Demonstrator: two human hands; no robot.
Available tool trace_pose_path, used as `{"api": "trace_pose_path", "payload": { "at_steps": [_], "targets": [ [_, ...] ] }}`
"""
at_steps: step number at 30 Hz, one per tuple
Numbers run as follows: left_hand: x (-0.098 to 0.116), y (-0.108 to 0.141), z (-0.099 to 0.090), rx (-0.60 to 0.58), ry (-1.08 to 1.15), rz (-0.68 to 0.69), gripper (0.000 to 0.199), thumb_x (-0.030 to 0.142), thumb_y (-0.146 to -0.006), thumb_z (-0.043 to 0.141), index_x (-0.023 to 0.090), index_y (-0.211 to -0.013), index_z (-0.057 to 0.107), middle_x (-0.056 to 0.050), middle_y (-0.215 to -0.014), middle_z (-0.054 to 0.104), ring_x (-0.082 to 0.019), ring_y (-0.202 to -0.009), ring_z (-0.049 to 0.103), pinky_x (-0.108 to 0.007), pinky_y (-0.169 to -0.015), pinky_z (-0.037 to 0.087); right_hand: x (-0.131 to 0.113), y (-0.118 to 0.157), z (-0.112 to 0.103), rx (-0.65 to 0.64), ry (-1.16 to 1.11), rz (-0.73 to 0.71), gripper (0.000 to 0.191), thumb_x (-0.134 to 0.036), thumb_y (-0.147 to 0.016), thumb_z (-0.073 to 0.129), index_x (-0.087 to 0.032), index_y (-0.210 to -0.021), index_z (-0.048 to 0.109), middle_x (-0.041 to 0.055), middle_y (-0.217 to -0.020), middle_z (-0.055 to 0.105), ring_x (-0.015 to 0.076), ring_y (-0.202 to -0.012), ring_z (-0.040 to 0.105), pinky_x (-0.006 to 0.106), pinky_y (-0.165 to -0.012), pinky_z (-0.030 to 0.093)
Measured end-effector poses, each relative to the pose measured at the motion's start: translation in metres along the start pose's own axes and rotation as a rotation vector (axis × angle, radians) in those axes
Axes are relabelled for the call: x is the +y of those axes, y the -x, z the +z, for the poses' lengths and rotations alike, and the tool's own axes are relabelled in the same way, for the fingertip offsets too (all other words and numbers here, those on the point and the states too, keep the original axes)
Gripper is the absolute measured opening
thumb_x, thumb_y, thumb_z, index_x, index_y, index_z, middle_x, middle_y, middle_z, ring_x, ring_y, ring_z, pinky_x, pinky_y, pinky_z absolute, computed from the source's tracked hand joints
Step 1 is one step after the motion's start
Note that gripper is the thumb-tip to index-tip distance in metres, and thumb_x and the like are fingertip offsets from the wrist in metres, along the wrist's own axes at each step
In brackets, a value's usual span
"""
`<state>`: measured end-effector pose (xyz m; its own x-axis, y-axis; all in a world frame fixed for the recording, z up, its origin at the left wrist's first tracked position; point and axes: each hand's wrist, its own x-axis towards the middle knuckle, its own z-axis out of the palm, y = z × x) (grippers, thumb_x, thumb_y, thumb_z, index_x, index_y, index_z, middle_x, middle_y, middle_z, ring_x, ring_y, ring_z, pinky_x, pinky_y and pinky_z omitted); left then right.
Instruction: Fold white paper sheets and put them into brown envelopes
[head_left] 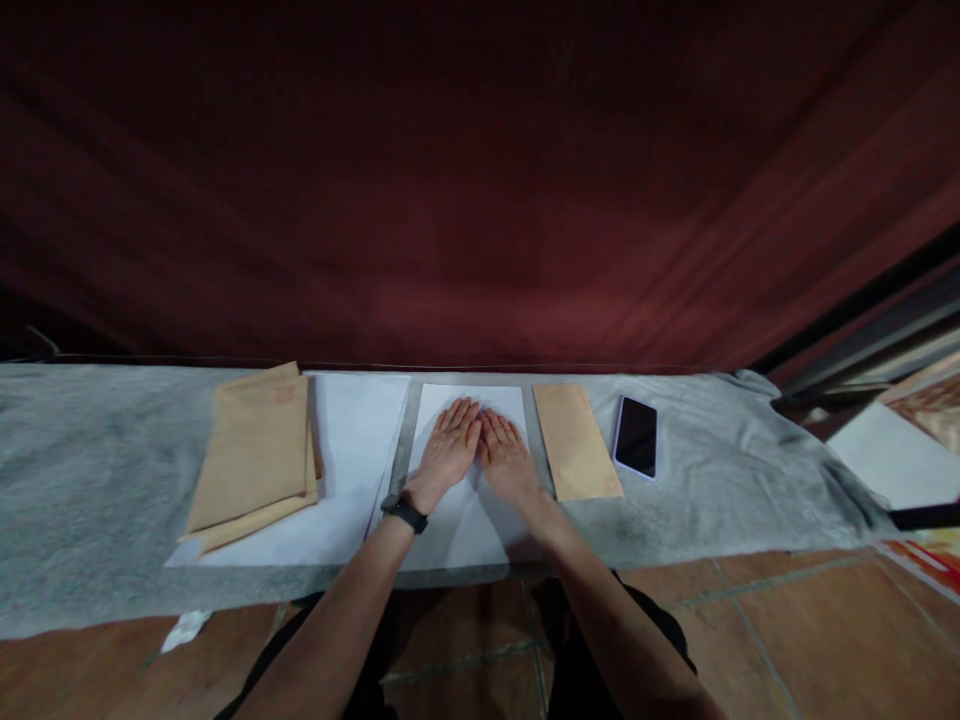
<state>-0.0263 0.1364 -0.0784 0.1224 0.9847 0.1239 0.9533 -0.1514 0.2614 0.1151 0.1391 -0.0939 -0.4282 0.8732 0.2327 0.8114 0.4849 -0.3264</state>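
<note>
A sheet of white paper [465, 530] lies in front of me on the grey cloth. My left hand [450, 445] rests flat on it, palm down, with the fingers stretched out and a black watch [406, 512] on the wrist. Beside it, my right hand [508, 455] also lies flat on the sheet, fingers extended, and the two hands nearly meet at the middle. To the right of the sheet is a single brown envelope [576, 442]. Neither hand holds anything; the paper under the palms is hidden.
Brown envelopes [255, 450] are stacked at the left on more white paper [356, 450]. A phone [636, 437] lies right of the single envelope. Grey cloth [720, 460] covers the surface, and a dark red curtain [480, 220] hangs behind. White tissue [186, 630] lies on the tiled floor.
</note>
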Motion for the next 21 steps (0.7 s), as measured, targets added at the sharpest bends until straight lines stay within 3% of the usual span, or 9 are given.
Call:
{"api": "trace_pose_path", "payload": {
  "at_steps": [4, 10, 15, 21],
  "targets": [
    [-0.002, -0.012, 0.006, -0.043, -0.045, -0.07, 0.058, 0.035, -0.105, 0.018, 0.009, -0.152, 0.04, -0.012, -0.161, 0.035, -0.025, -0.152, 0.025, -0.047, -0.125, 0.019, -0.002, -0.015, 0.01, -0.011, 0.039, 0.028, 0.051, -0.023, -0.103, 0.032, -0.008, -0.15, 0.044, 0.0138, -0.157, 0.042, 0.0251, -0.147, 0.036, 0.046, -0.123, 0.026],
    [-0.014, -0.012, 0.012, -0.01, -0.104, -0.185, 0.061, 0.036, -0.104, 0.024, 0.004, -0.155, 0.032, -0.016, -0.162, 0.03, -0.025, -0.153, 0.022, -0.043, -0.126, 0.018, 0.016, -0.014, 0.014, 0.098, 0.146, 0.103, 0.056, -0.036, -0.105, 0.036, -0.004, -0.151, 0.04, 0.0198, -0.157, 0.038, 0.0302, -0.146, 0.037, 0.048, -0.12, 0.029],
    [-0.021, -0.002, 0.007, 0.02, -0.149, -0.237, 0.061, 0.035, -0.103, 0.028, 0.002, -0.154, 0.032, -0.018, -0.162, 0.029, -0.027, -0.152, 0.024, -0.042, -0.125, 0.021, 0.028, -0.003, 0.011, 0.128, 0.221, 0.11, 0.06, -0.038, -0.106, 0.037, 0.001, -0.151, 0.037, 0.024, -0.156, 0.038, 0.0314, -0.145, 0.038, 0.046, -0.119, 0.031],
    [-0.018, 0.019, -0.01, -0.014, -0.158, -0.264, 0.06, 0.031, -0.101, 0.034, -0.001, -0.152, 0.036, -0.023, -0.16, 0.03, -0.032, -0.151, 0.026, -0.047, -0.123, 0.024, 0.027, 0.018, -0.003, 0.07, 0.202, 0.107, 0.06, -0.039, -0.105, 0.036, -0.002, -0.153, 0.035, 0.022, -0.158, 0.036, 0.0311, -0.146, 0.036, 0.048, -0.119, 0.031]
  ]
}}
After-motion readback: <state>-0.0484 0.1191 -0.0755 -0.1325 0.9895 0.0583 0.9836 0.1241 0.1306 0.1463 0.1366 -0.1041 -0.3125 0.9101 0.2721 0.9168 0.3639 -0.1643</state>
